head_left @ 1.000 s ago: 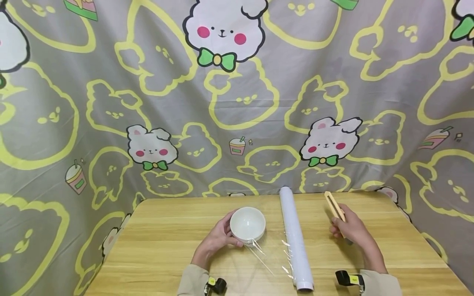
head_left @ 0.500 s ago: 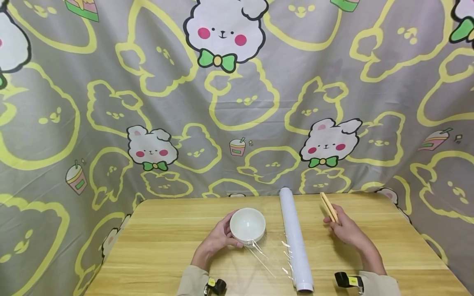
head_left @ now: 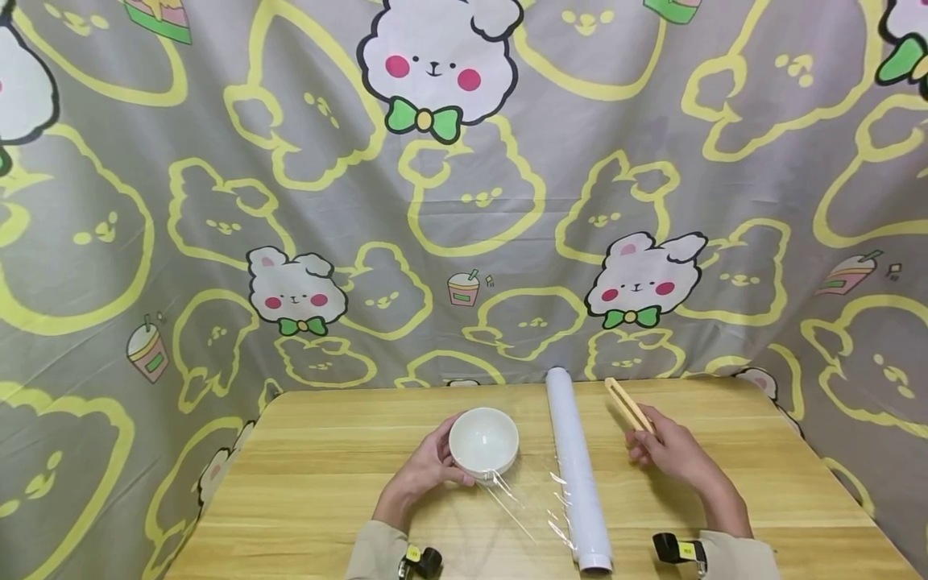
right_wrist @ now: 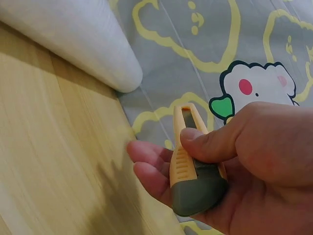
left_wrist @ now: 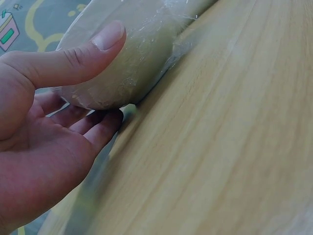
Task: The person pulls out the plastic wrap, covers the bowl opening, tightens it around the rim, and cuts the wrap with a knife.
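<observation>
My left hand (head_left: 424,475) holds a white bowl (head_left: 483,439), thumb against its near side and fingers beneath, as the left wrist view shows. Clear plastic wrap (head_left: 532,491) clings to the bowl's outside and stretches right to a long white roll of wrap (head_left: 576,467). To the right of the roll, my right hand (head_left: 670,443) grips a utility knife (head_left: 629,405). In the right wrist view the knife's yellow body (right_wrist: 178,161) has a dark green end (right_wrist: 198,196), and the thumb presses on its slider side. No blade shows beyond the tip.
The wooden table (head_left: 304,483) ends at a grey patterned curtain (head_left: 406,201) that rises behind it and along both sides. The roll lies lengthwise from the table's back edge toward the front, between the two hands.
The right hand has carried the utility knife left, closer to the roll, and the knife has turned in its grip. The left hand, bowl and roll stay in place.
</observation>
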The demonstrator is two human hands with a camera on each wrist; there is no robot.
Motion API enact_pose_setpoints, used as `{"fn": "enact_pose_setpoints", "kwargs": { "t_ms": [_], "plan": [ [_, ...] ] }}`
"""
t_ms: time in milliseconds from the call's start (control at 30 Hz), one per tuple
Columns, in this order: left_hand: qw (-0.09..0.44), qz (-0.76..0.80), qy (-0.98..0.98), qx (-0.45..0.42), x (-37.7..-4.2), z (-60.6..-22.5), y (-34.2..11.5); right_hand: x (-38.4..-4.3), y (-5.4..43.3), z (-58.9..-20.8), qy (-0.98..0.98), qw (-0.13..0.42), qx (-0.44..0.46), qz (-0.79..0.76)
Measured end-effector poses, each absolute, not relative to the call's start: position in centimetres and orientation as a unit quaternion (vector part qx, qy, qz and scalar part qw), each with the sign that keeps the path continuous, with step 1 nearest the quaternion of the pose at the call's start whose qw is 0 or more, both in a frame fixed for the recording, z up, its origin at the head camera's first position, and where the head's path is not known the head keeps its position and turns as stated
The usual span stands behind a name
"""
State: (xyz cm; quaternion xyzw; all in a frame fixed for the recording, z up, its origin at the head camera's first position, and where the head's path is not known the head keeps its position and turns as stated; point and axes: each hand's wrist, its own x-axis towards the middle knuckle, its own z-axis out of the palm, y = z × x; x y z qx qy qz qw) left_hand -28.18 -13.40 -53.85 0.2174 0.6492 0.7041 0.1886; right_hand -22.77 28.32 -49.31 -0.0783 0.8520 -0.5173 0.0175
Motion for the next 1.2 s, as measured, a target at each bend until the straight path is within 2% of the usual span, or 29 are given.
{"fn": "enact_pose_setpoints", "kwargs": {
  "t_ms": [533,1200],
  "plan": [
    [0.185,0.701,0.654,0.216,-28.05,-53.77,-13.38,-23.12,28.09,-49.04,0.894,-0.041,-0.066,-0.44],
    [0.184,0.703,0.652,0.217,-28.03,-53.74,-13.4,-23.14,28.28,-49.01,0.912,-0.063,-0.04,-0.403]
  ]
}}
